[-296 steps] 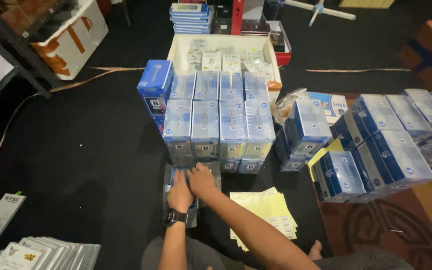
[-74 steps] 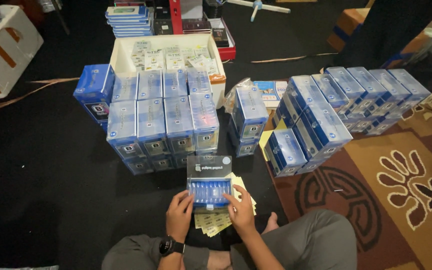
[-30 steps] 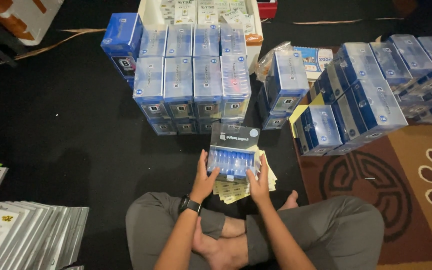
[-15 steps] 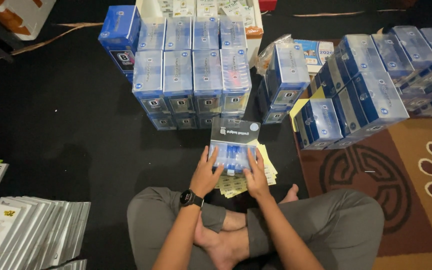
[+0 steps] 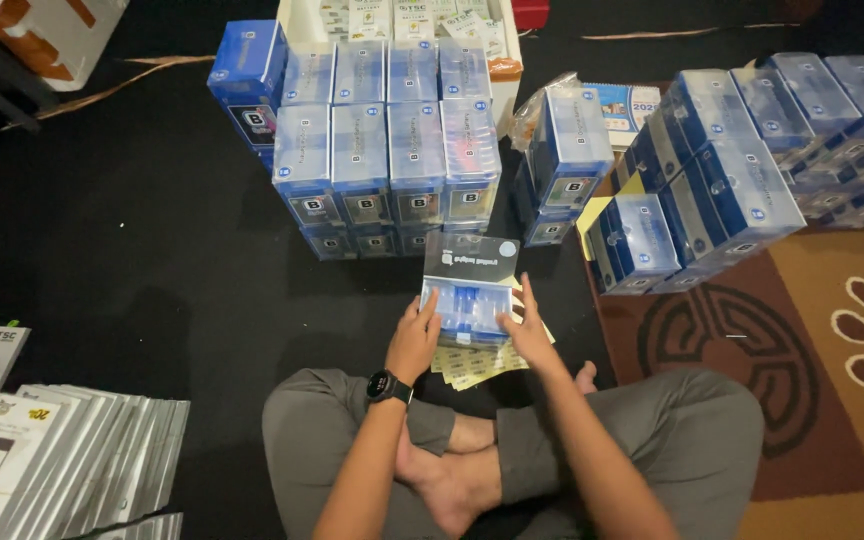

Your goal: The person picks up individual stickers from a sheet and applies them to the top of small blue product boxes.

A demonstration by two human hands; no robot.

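Clear box [image 5: 469, 290] — left hand [image 5: 414, 340], right hand [image 5: 530, 325], fingers curled on its sides

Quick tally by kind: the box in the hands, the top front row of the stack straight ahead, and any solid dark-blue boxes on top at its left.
clear box, held between left hand and right hand: 1
clear-blue boxes, top front row of the stack: 4
dark-blue box, top left rear: 1
Total: 6
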